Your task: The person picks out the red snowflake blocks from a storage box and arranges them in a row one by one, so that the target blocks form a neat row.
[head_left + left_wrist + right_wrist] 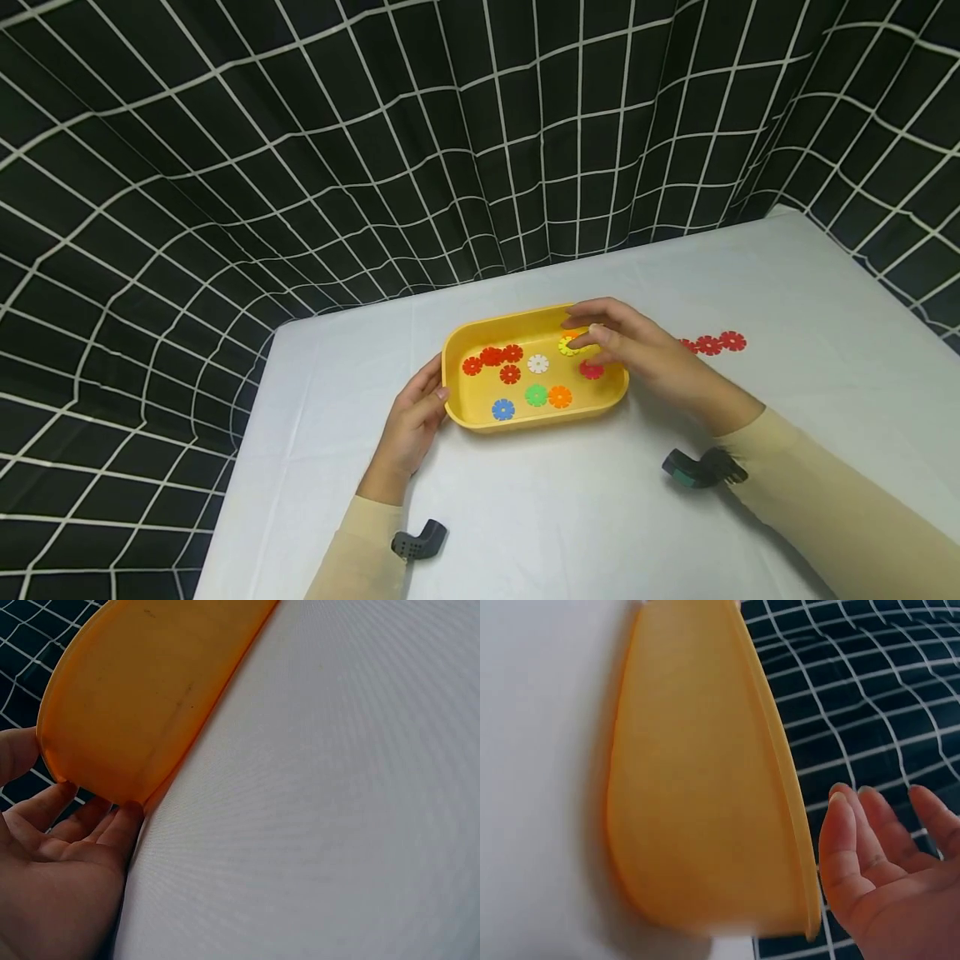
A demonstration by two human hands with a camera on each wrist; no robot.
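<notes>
A yellow tray (459, 398) sits on a white table (570, 517), steadied at one short end and entered from the other. The left hand (411, 421) rests against the tray's left end wall; the left wrist view shows its fingers (90, 819) relaxed and nearly straight, touching the outside of the wall rather than curling round it, which seems meant to brace the tray against sliding. The right hand (633, 346) hovers over the tray's opposite end, fingers loosely bent and pointing down toward the contents. Whether the fingertips already pinch a piece cannot be told: the head view hides them, and the right wrist view shows only spread fingers (885, 840) beside the tray's outer wall, holding nothing visible.

Just beneath those fingertips lie a yellow gear disc (567, 346) and a pinkish-red disc (591, 370). Farther from that hand, toward the bracing hand, lie a white disc (537, 363), a green disc (536, 395), an orange disc (559, 397), a blue disc (502, 409) and a cluster of red discs (491, 358). Outside the tray, beyond the right hand, a short row of red discs (708, 343) lies on the table. A checked black backdrop (300, 150) encloses the scene.
</notes>
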